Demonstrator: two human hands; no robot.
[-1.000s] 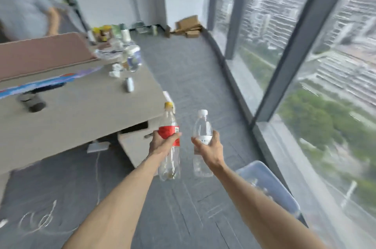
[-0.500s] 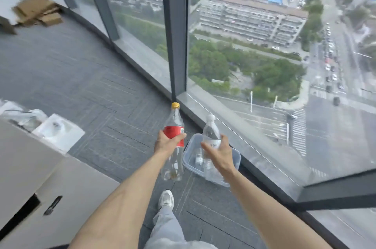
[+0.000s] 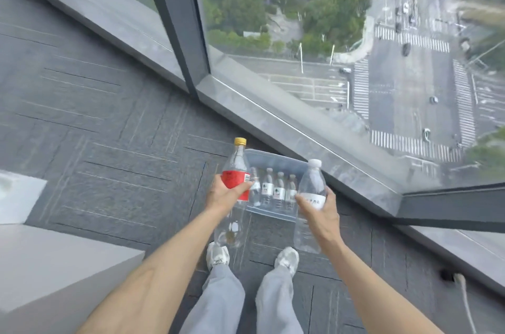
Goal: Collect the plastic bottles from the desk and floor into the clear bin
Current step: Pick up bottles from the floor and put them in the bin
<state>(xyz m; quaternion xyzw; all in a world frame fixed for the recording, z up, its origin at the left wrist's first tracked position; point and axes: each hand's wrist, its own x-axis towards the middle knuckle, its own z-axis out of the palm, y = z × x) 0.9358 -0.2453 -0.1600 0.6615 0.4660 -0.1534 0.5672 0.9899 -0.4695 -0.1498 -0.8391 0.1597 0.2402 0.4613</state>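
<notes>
The left hand (image 3: 226,193) is gripping the red bottle (image 3: 237,159), fingers curled round its label; the right hand (image 3: 323,213) is wrapping the clear bottle (image 3: 311,183) at its white band. Both bottles are hanging upright over the near edge of the bin (image 3: 276,155), which is sitting on the carpet against the sill (image 3: 300,142). Both are looking nearly empty, so probably light, thin-walled and easy to dent; the label band is likely giving the surest hold. Four small bottles (image 3: 273,190) are filling most of the bin, so room is looking tight; the desk (image 3: 54,265) is sitting well off left
</notes>
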